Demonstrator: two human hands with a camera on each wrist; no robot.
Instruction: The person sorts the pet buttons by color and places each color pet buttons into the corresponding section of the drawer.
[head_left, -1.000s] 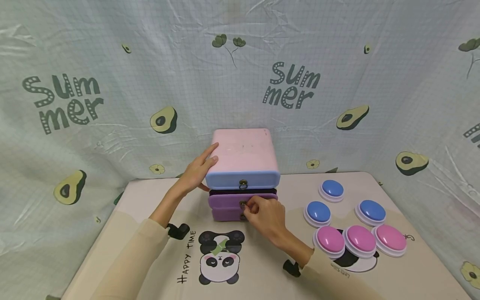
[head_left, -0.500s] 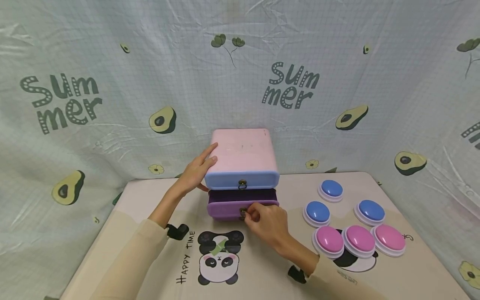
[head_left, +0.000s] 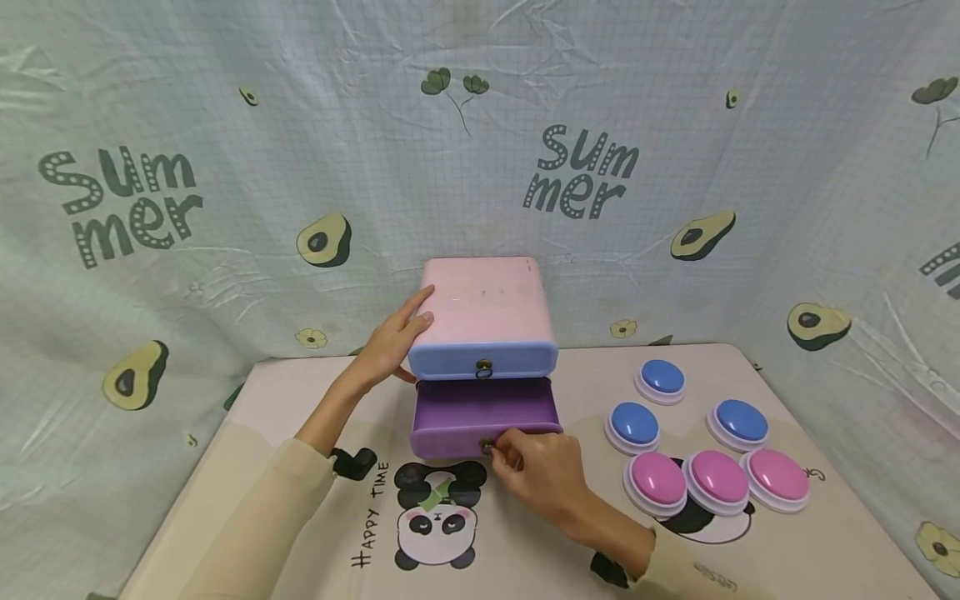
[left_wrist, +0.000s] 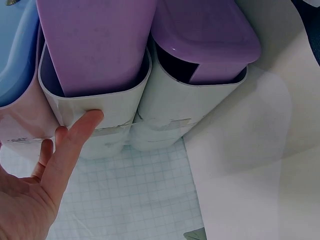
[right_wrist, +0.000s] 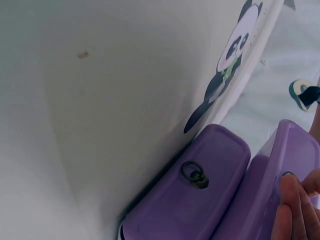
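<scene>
A stacked drawer unit has a pink top, a blue upper drawer and a purple middle drawer pulled well out, its visible inside bare. Fingers and thumb of my right hand pinch the small metal ring pull on that drawer's front. My left hand rests along the unit's left side, fingers extended; in the left wrist view a fingertip touches the pale middle casing. Below, the purple bottom drawer has its own ring pull; a dark gap shows behind its front in the left wrist view.
On the right of the table stand several round push buttons, among them a blue button and a pink button. A panda print marks the tabletop before the drawers. A patterned curtain hangs behind the unit.
My right hand has drawn the middle purple drawer toward me, from slightly ajar to well out, exposing its inside. The left hand stays against the unit's side.
</scene>
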